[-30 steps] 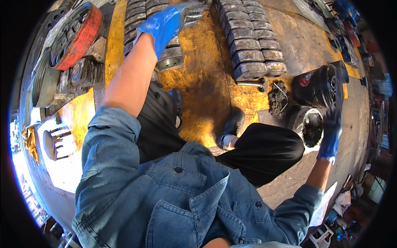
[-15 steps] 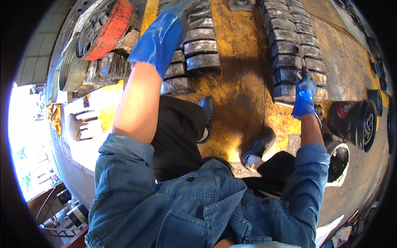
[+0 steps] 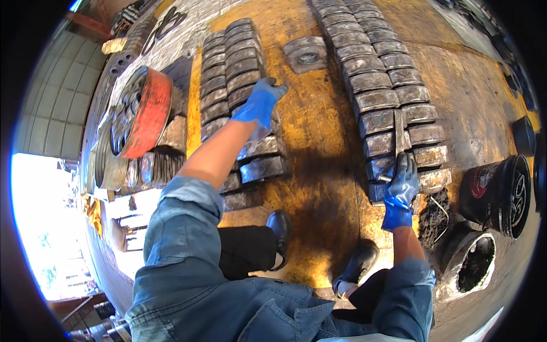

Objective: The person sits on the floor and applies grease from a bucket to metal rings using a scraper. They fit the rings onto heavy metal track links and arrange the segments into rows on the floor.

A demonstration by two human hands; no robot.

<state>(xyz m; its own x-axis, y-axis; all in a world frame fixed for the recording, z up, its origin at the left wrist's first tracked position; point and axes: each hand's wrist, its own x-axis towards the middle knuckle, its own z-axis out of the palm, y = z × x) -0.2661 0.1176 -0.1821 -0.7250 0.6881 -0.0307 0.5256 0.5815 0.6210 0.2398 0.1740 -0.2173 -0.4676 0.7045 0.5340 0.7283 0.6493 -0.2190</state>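
Observation:
Two side-by-side rows of dark, rounded metal blocks (image 3: 242, 60) lie on the left. My left hand (image 3: 262, 102), in a blue glove with dark fingertips, is over the inner edge of these rows. Its thumb and fingers look apart, and I see nothing held in it. On the right, a longer double row of similar metal blocks (image 3: 370, 82) stretches away from me. At its near end, my gloved right hand (image 3: 403, 185) is closed on a flat, narrow bar-like tool (image 3: 399, 132). The tool points away over the blocks; its gripped end is hidden.
A squarish metal piece with a round hole (image 3: 307, 55) lies between the rows on the stained yellow floor. A red-rimmed wheel-like part (image 3: 154, 111) stands at left. At right are a black bucket (image 3: 484, 188), a pale dark-lined container (image 3: 464, 273) and a dark heap (image 3: 434, 219).
My left hand has come back nearer from the far part of the left rows, and its fingers now show. My right hand still holds the tool. The view has shifted, showing more of the far floor.

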